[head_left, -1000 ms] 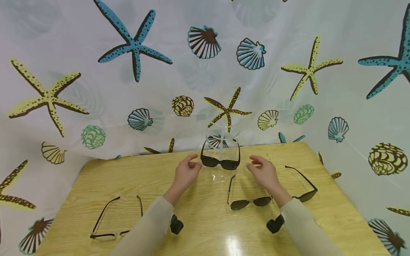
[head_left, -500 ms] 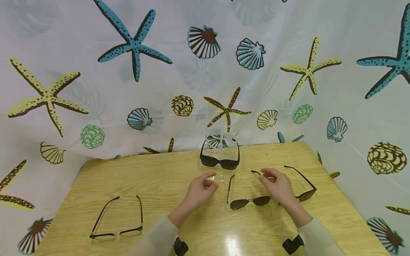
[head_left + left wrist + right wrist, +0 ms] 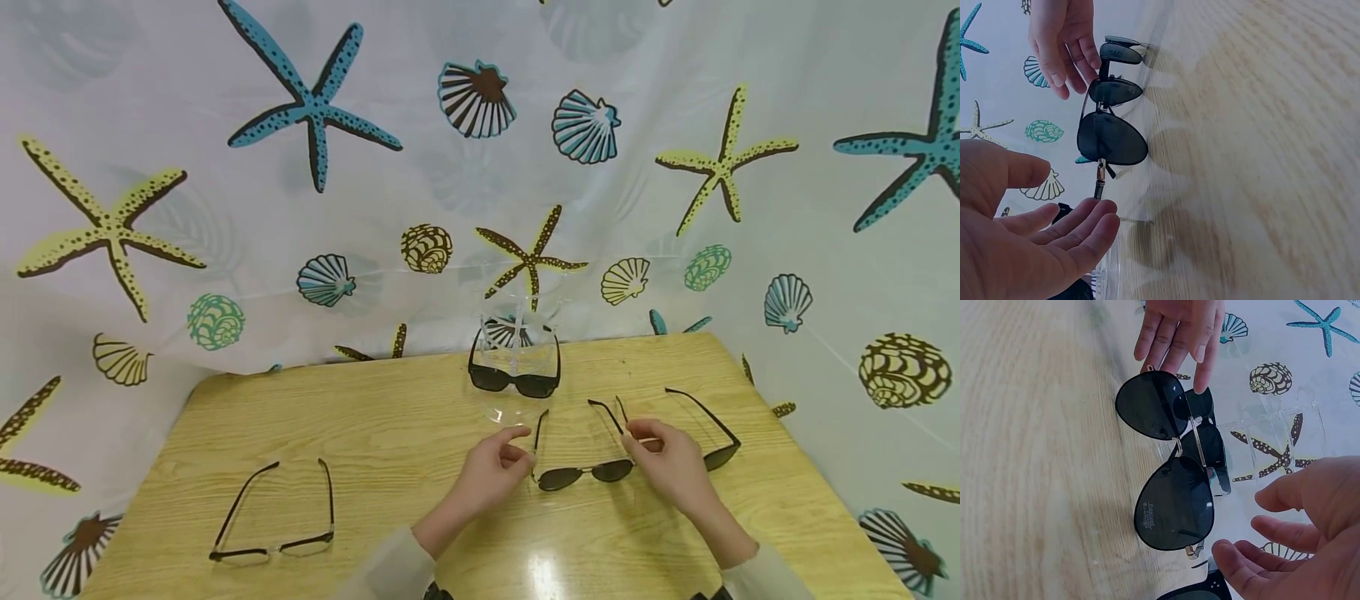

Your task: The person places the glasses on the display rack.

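Observation:
A pair of aviator sunglasses lies on the wooden table with its temples unfolded and pointing away from me. At its left hinge is my left hand, thumb and fingers apart. My right hand is beside the right hinge, fingers relaxed and partly over a temple. In the left wrist view the fingertips of the left hand come right up to the hinge; I cannot tell whether they touch it. The right wrist view has the dark lenses between both hands, with small pale print on one.
Behind, black sunglasses sit on a clear stand. Another dark pair of sunglasses lies at right, partly behind my right hand. Eyeglasses with dark upper rims lie at left. A patterned curtain hangs behind the table.
Both hands have moved toward me and to the right, from beside the black sunglasses on the stand to the two sides of the aviator sunglasses. All the eyewear has stayed in place.

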The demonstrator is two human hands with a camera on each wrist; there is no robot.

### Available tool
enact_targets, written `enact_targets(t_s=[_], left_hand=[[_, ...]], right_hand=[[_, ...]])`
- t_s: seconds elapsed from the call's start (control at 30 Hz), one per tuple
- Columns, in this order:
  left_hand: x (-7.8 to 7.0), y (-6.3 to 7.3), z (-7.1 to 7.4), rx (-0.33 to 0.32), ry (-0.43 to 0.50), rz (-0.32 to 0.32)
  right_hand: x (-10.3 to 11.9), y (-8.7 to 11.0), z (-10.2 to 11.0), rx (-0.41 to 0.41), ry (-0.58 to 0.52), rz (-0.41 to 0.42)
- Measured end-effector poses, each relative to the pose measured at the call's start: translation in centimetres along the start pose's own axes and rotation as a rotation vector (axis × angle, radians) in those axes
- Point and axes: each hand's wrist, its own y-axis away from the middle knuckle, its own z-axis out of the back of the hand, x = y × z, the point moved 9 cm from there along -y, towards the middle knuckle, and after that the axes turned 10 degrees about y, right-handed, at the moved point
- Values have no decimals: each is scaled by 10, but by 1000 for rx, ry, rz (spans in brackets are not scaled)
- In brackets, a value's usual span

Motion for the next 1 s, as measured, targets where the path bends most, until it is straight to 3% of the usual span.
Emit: enact_targets(t_s=[0.33, 0.6, 0.73, 1.0], left_hand=[[3, 3, -9, 22, -6, 10], [13, -1, -14, 38, 13, 61], [15, -1, -13, 47, 64, 83], [23, 2, -9, 68, 80, 131]], right_hand=[[3, 13, -4, 26, 14, -4], [3, 16, -13, 52, -13, 21], [2, 16, -15, 52, -15, 20], [0, 14, -18, 27, -31, 13]])
